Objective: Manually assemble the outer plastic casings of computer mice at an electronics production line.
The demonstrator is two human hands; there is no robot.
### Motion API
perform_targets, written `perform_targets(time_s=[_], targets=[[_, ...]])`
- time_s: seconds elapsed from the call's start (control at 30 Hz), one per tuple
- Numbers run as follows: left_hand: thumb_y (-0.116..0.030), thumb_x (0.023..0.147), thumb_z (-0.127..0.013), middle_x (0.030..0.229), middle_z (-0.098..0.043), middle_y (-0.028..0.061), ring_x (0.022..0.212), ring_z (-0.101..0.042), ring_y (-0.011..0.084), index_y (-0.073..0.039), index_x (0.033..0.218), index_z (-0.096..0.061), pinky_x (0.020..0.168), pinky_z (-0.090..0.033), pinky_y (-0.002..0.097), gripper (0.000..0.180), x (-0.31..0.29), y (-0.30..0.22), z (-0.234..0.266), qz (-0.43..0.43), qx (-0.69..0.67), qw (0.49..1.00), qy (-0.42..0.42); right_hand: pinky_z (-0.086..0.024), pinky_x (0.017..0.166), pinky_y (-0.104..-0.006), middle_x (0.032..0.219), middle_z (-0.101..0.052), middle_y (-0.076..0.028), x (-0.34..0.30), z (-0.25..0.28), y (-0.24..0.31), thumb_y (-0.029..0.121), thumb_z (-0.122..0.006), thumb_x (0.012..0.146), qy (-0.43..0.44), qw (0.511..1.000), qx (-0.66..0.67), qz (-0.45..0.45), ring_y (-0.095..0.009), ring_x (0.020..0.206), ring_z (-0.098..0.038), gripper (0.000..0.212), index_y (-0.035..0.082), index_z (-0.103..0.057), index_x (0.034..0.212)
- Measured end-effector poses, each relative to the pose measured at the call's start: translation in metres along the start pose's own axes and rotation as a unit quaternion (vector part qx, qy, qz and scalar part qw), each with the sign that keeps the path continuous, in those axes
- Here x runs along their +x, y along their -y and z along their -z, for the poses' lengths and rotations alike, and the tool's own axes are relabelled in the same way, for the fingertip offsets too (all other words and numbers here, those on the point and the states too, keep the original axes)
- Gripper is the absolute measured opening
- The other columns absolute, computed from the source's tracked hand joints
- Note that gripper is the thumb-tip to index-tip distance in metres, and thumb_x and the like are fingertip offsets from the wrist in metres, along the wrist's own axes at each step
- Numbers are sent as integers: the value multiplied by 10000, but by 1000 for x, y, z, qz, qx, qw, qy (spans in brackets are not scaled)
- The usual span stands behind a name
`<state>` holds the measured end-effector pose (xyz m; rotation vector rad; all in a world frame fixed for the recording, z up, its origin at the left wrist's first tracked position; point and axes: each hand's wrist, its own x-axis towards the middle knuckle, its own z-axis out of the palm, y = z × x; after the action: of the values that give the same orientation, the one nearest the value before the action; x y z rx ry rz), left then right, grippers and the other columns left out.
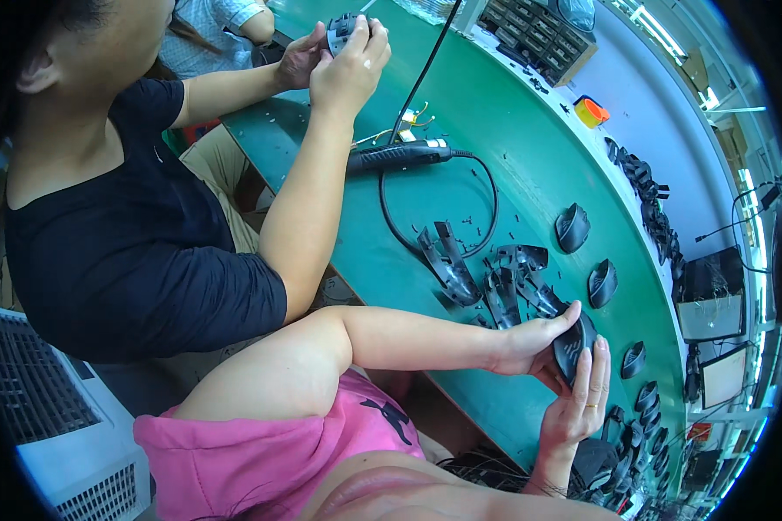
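Observation:
A curved black plastic shell is held up over the green bench between my two hands. My left hand grips it from the left side, thumb along its upper edge. On the near right side, my right hand presses its fingers against the shell; a ring shows on one finger. Just beyond the left hand lies a loose group of black plastic parts, long and curved. Similar black shells stand apart along the bench to the right, one of them close behind my hands.
At left a co-worker in a black shirt holds a dark round part. A black corded hand tool lies on the green bench, its cable looping near the parts. More black shells crowd the right. An orange tape roll sits on the back ledge.

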<state>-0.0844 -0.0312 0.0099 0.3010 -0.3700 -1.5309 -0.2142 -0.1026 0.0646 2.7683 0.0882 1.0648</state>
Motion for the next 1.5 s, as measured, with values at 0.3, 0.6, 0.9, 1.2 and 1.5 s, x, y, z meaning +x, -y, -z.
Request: perform_targets(time_s=[0.3,0.6,0.9,1.2,1.5], targets=[[-411,1019,-446,1221,-615,267,1073,-643,311,-39,1190,-534,967,-502,427,419,1,-27,7,-48,-45,998,22,-523,956,-526,1263,-615,-146,-3,13,-7,16,-659,830,52,989,54,129,-407,1204,-572,291,80,-637,1113],[-330,1026,-457,1141,-647,180,1015,-645,251,-41,1140,-571,920,-515,394,332,18,-15,27,-73,-41,995,-49,-531,950,-503,1317,-572,-172,-3,2,-11,-50,-604,838,60,994,61,74,-422,1201,-567,399,95,-597,1210],[-381,1009,-513,977,-580,3,891,-574,122,-117,1084,-555,796,-501,328,277,11,-12,12,-62,11,993,-102,-528,943,-486,1349,-538,-184,-5,-5,-14,-73,-569,834,50,995,83,11,-433,1210,-555,500,87,-535,1306],[-310,1002,-509,1053,-598,3,925,-583,116,-133,1081,-593,773,-505,321,211,23,0,26,-99,35,988,-116,-503,977,-485,1346,-539,-185,-7,-5,-18,-100,-588,774,69,992,103,1,-423,1227,-547,566,97,-542,1303],[-412,996,-522,1256,-511,271,1062,-641,398,-48,1489,-22,866,-563,466,791,0,-10,-5,-107,120,978,-130,-490,944,-391,1268,-612,-155,-8,-25,-74,-36,-696,770,6,981,63,-186,-338,1164,-597,568,89,-564,1308]])
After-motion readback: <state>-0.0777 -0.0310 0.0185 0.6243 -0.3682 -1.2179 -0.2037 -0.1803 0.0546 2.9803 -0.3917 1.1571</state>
